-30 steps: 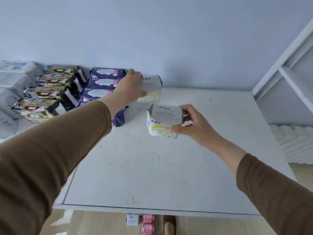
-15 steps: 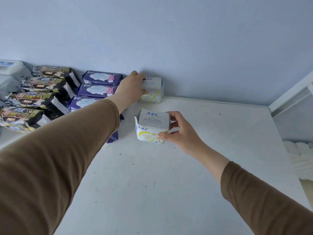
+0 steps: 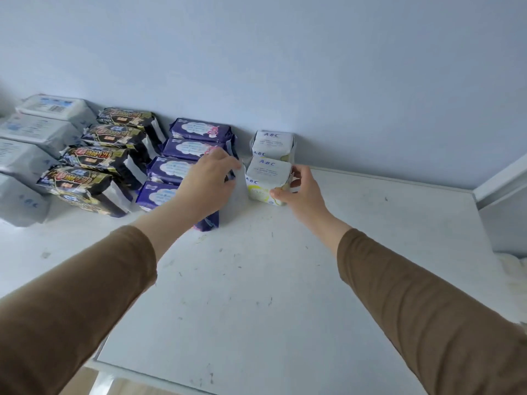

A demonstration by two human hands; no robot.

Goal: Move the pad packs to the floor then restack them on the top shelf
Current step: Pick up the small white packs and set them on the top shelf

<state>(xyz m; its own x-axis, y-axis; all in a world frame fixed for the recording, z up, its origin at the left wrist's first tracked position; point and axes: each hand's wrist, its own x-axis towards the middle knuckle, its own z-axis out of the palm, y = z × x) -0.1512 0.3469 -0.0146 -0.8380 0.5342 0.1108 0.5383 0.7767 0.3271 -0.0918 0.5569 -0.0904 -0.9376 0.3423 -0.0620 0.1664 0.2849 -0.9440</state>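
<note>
Two white ABC pad packs stand on the white top shelf [image 3: 285,266] by the wall. The rear pack [image 3: 273,143] sits against the wall. The front pack [image 3: 266,178] stands right before it, gripped on its right side by my right hand [image 3: 299,192]. My left hand [image 3: 209,181] rests at that pack's left edge with fingers apart, over the purple packs [image 3: 185,155]. Whether it presses the white pack I cannot tell.
Left of the purple stack lie several black-and-gold packs [image 3: 99,163] and grey-white packs [image 3: 37,132], all along the wall. A white shelf post [image 3: 502,181] rises at the right. The shelf's front edge [image 3: 159,377] is near me.
My left hand has let go of the rear white pack and drawn back. My right hand has carried the second white pack forward and set it down in front of the first.
</note>
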